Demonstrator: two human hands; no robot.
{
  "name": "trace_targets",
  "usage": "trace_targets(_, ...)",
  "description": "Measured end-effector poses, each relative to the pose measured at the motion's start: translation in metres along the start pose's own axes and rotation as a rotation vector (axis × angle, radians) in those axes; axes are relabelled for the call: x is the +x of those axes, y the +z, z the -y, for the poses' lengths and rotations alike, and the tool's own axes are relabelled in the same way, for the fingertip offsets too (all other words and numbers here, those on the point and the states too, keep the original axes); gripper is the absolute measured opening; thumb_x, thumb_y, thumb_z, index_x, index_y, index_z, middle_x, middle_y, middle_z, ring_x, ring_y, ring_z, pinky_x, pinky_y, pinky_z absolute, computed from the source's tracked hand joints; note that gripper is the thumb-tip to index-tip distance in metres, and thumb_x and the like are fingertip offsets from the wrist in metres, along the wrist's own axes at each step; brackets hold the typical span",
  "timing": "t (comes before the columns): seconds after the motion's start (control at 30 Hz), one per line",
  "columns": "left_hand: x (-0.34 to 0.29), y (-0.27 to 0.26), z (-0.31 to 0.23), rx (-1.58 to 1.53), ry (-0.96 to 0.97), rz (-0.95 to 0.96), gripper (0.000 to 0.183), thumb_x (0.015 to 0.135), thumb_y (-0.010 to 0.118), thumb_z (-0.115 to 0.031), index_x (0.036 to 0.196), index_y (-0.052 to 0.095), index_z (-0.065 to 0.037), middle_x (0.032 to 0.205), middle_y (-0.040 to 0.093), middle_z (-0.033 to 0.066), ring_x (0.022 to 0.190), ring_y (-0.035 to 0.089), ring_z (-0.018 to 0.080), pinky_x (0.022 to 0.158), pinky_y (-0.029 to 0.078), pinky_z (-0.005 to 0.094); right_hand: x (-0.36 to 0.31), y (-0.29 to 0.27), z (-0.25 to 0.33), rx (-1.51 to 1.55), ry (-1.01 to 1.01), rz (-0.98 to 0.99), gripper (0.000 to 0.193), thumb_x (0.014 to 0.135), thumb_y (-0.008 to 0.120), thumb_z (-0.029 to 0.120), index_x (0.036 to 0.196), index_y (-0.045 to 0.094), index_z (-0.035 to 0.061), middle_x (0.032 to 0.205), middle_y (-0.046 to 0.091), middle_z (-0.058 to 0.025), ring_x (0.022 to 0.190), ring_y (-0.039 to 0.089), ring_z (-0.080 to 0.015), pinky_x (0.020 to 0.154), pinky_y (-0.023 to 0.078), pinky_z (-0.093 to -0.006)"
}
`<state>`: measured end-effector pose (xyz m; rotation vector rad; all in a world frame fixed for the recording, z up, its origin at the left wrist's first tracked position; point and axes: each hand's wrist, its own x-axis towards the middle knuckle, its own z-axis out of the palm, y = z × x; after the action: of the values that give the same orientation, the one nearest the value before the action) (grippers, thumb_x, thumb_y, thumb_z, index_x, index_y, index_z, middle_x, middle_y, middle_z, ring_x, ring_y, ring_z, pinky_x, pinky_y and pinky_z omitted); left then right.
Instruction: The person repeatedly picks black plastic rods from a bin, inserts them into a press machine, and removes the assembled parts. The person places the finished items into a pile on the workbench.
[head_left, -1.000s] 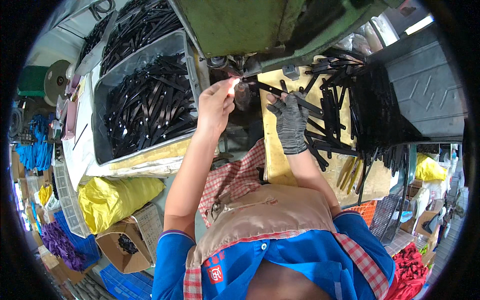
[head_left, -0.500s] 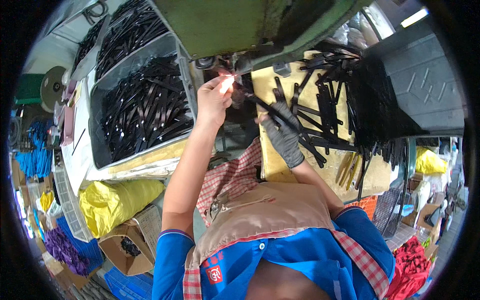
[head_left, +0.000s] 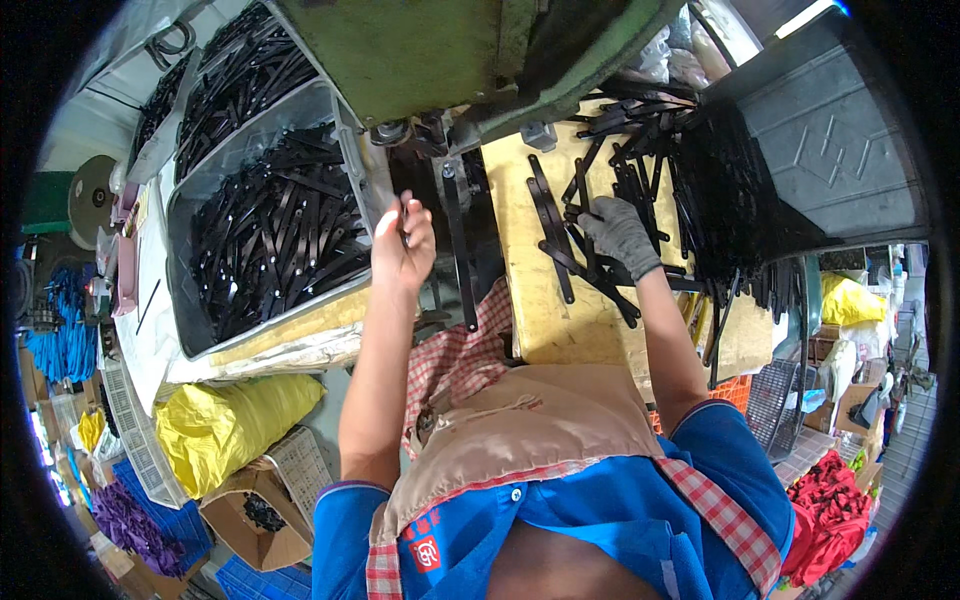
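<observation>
A flat black strip [head_left: 461, 255] with holes at its ends hangs from the underside of the green machine [head_left: 420, 50], its lower end free. Just left of it, my bare left hand [head_left: 403, 243] is raised with loosely curled, parted fingers and nothing in them. My right hand [head_left: 621, 238], in a grey glove, reaches into the black strips [head_left: 560, 265] scattered over the yellowish tabletop [head_left: 540, 335]. Its fingertips close around the end of one strip there; the glove partly hides the grip.
On the left stands a grey bin [head_left: 345, 215] heaped with black strips. A tipped grey bin [head_left: 840, 150] spills more strips at the right. Yellow-handled pliers [head_left: 693, 312] lie beyond my right wrist. A yellow sack [head_left: 235, 425] and a cardboard box [head_left: 255, 520] sit lower left.
My left hand has come down and left, away from the bright spot under the machine. One strip now hangs there. My right hand has moved right, onto the scattered strips.
</observation>
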<state>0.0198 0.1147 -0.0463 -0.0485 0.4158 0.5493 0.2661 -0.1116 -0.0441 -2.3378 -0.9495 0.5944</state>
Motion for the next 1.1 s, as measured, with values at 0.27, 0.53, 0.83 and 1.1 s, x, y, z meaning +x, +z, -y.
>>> trace_targets(0.27,-0.034,-0.026,0.061,0.434,-0.047,-0.35,0.017,0.096,0.049,-0.015,0.101,0.059,-0.003,0.083,0.06,0.0067,0.07,0.058,0.0153,0.063,0.051,0.0278,-0.029,0.022,0.101,1.32,-0.158,-0.097,0.016,0.089,0.065,0.012,0.095,0.051,0.0082,0.087,0.063,-0.0042,0.076,0.07,-0.0227,0.06,0.058,-0.0303)
trace_targets(0.53,-0.064,-0.018,0.068,0.712,-0.046,-0.223,0.046,0.098,0.043,-0.045,0.08,0.059,-0.005,0.057,0.051,-0.0009,0.046,0.044,0.0113,0.043,0.034,0.0253,-0.011,0.07,0.111,1.46,-0.125,-0.15,0.012,0.09,0.063,0.013,0.092,0.054,0.0074,0.08,0.062,-0.0044,0.071,0.069,-0.0217,0.063,0.058,-0.0324)
trace_targets(0.83,-0.088,-0.005,0.093,0.96,0.153,-0.002,0.051,0.102,0.037,-0.04,0.063,0.045,-0.008,0.052,0.042,0.0007,0.042,0.035,0.0088,0.04,0.029,0.0234,-0.077,0.086,0.105,1.364,0.034,-0.139,0.025,0.095,0.055,0.025,0.083,0.053,0.0035,0.076,0.061,-0.011,0.062,0.061,-0.0212,0.06,0.053,-0.032)
trace_targets(1.1,-0.097,0.003,0.081,0.857,0.116,-0.023,0.049,0.101,0.041,-0.04,0.061,0.042,-0.012,0.051,0.036,-0.0011,0.042,0.03,0.0094,0.04,0.023,0.0253,-0.104,0.051,0.067,0.622,-0.172,-0.027,0.026,0.086,0.067,0.028,0.098,0.062,0.0065,0.081,0.061,-0.0081,0.068,0.06,-0.0187,0.065,0.048,-0.0313)
